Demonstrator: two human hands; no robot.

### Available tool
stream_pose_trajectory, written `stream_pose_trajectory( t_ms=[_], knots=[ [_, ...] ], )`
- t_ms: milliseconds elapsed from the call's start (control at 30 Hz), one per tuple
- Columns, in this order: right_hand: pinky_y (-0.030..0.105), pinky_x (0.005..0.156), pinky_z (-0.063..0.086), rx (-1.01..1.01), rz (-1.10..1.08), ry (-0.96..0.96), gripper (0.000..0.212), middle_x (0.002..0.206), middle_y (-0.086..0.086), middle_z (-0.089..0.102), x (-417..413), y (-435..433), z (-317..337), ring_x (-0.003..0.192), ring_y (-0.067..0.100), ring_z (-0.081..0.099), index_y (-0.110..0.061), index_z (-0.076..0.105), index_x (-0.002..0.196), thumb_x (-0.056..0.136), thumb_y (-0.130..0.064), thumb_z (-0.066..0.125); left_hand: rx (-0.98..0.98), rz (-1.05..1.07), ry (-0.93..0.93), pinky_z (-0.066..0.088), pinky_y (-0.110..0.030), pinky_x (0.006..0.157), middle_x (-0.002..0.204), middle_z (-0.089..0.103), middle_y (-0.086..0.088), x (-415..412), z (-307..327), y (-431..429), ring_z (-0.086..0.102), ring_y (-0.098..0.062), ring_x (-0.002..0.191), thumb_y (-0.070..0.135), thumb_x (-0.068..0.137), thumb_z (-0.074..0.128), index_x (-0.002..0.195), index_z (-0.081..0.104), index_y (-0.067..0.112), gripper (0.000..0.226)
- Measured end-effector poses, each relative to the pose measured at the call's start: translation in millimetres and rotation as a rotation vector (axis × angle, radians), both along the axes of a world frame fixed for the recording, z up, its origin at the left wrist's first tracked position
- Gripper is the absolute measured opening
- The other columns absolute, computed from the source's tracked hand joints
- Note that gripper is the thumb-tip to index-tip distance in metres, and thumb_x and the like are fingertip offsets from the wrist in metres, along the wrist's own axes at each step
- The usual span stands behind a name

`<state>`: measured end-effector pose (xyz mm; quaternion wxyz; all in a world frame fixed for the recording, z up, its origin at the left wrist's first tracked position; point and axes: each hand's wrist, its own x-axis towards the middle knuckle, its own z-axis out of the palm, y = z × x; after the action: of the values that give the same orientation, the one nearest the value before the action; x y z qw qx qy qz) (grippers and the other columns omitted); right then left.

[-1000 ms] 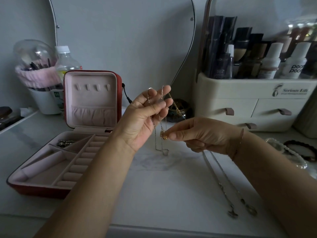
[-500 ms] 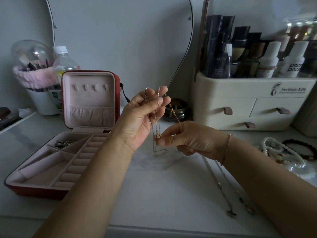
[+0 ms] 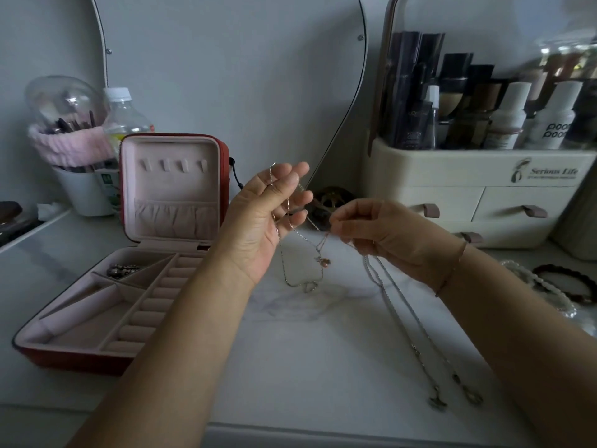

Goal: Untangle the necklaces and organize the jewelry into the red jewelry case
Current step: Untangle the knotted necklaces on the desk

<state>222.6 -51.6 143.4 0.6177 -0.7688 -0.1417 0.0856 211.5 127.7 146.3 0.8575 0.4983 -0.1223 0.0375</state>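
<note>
Above the tabletop's (image 3: 307, 350) centre: our left hand (image 3: 265, 227) grips the necklaces (image 3: 290, 221).
Right hand (image 3: 381, 234): we now pinch one strand (image 3: 324, 241), pendant (image 3: 323, 261) released.
Untangling: progressing.

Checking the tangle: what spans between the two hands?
Head view: thin chains run from the left hand to the right hand, a small pendant hanging below them.

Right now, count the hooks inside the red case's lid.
4. The hooks run in one row across the top of the open lid: leftmost, second, third, rightmost. None looks hidden.
</note>
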Motion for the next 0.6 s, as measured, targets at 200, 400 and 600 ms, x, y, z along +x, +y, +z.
stream_pose_trajectory(
  t_ms=[200, 400, 600],
  knots=[
    [0.018, 0.048, 0.032, -0.090, -0.050, -0.079, 0.005, 0.064, -0.002, 0.065, -0.6, -2.2, 2.3, 0.052, 0.011, 0.037, -0.010, 0.068, 0.088, 0.084, -0.007, 0.066, 0.186, 0.099, -0.031, 0.047, -0.017, 0.054, 0.110, 0.071, 0.005, -0.2, -4.3, 0.6, 0.063, -0.006, 0.070, -0.001, 0.087, 0.059, 0.095, 0.060, 0.022, 0.024],
    [0.013, 0.040, 0.031, -0.250, -0.093, -0.157, 0.008, 0.072, 0.002, 0.073, -2.7, -3.3, 4.9, 0.044, 0.006, 0.035, -0.016, 0.070, 0.081, 0.084, -0.009, 0.067, 0.494, 0.219, -0.144, 0.038, -0.009, 0.052, 0.103, 0.072, 0.004, -2.2, -6.7, -4.4, 0.055, 0.007, 0.063, -0.007, 0.083, 0.063, 0.095, 0.061, 0.021, 0.030],
    [0.018, 0.043, 0.030, -0.435, 0.022, -0.112, 0.007, 0.074, -0.001, 0.074, -4.4, -1.7, 1.7, 0.047, 0.010, 0.030, -0.020, 0.070, 0.089, 0.088, -0.020, 0.063, 0.519, 0.220, -0.172, 0.036, -0.009, 0.051, 0.102, 0.072, 0.004, -2.8, -5.7, -4.8, 0.048, 0.003, 0.058, -0.009, 0.085, 0.059, 0.097, 0.061, 0.021, 0.032]
  ],
)
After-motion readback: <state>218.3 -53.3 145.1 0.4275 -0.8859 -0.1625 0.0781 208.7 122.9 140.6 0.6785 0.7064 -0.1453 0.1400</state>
